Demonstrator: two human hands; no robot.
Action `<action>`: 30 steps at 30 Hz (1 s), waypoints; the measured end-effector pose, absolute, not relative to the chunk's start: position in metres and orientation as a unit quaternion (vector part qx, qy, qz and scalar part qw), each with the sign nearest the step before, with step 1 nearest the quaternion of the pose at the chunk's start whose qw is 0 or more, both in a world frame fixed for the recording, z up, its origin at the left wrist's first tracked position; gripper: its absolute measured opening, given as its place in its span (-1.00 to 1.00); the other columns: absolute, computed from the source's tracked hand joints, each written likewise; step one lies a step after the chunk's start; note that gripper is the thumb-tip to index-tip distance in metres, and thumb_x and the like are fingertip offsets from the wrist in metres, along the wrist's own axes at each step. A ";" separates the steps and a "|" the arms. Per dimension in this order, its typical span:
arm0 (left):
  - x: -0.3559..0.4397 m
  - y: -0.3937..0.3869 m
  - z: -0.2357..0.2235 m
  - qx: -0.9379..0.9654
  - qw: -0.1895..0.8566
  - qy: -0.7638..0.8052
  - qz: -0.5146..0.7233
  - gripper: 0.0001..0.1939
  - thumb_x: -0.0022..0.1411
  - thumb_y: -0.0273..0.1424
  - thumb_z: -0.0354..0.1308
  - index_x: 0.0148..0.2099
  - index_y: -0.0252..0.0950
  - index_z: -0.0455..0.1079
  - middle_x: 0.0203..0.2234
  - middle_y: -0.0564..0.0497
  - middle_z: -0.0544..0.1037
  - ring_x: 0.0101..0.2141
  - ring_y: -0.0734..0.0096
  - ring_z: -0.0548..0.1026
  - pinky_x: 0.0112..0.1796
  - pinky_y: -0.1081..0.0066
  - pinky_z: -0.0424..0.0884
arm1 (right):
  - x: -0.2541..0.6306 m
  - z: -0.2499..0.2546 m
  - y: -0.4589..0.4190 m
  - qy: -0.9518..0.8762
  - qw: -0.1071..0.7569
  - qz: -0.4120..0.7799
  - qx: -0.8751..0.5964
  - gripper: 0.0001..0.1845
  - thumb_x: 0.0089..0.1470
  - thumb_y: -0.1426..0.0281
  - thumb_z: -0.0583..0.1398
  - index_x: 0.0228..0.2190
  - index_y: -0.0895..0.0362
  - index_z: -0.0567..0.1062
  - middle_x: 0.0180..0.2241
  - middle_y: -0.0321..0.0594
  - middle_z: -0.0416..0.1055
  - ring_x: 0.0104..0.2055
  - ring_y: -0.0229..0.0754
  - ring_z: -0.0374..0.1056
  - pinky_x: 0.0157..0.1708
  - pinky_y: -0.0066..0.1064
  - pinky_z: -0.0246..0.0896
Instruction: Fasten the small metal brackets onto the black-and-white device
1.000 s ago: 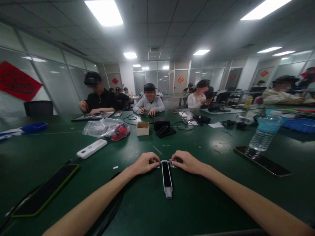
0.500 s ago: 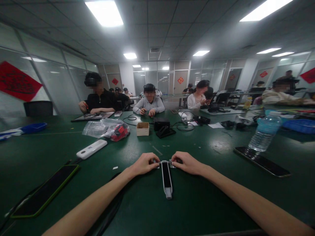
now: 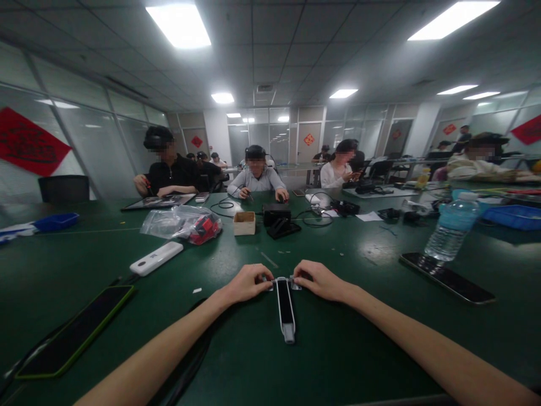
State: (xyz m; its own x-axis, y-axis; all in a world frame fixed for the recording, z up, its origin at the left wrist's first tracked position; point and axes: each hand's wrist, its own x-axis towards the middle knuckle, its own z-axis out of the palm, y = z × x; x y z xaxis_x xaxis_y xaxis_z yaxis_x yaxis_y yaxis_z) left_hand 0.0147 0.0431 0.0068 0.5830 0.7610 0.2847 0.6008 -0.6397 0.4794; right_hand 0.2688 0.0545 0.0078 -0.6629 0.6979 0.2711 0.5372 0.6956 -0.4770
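A slim, pen-like device [image 3: 285,307] with a white rim, a long black face and a grey tip lies on the green table, its tip toward me. My left hand [image 3: 250,282] is closed in a pinch at the left of its far end, on a small shiny clear piece [image 3: 269,286]. On the other side, my right hand [image 3: 316,279] pinches a similar clear piece [image 3: 296,286] between thumb and fingers. Both pieces sit right beside the far end; whether they are joined to it, I cannot tell.
To the left lie a green-edged phone [image 3: 78,332] and a white power bank [image 3: 156,258]. Ahead are a plastic bag [image 3: 180,223] with red items, a small box [image 3: 244,224] and a black device [image 3: 279,220]. A water bottle [image 3: 452,228] and phone [image 3: 446,278] occupy the right.
My hands and the pen-like device stay almost where they were. Across the table, a person's hand has moved toward the right, to the black device.
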 end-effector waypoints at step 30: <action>0.017 0.041 0.011 0.873 0.166 0.396 0.230 -0.87 0.14 -0.41 0.14 -0.24 -0.31 0.43 -0.41 0.06 0.46 -0.46 0.55 0.36 -0.41 0.56 0.27 | 0.272 0.006 0.056 -0.899 0.239 0.136 -0.341 -0.79 0.09 0.49 0.05 -0.32 0.15 0.49 -0.27 -0.20 0.34 -0.24 -0.23 0.28 -0.21 -0.35 0.21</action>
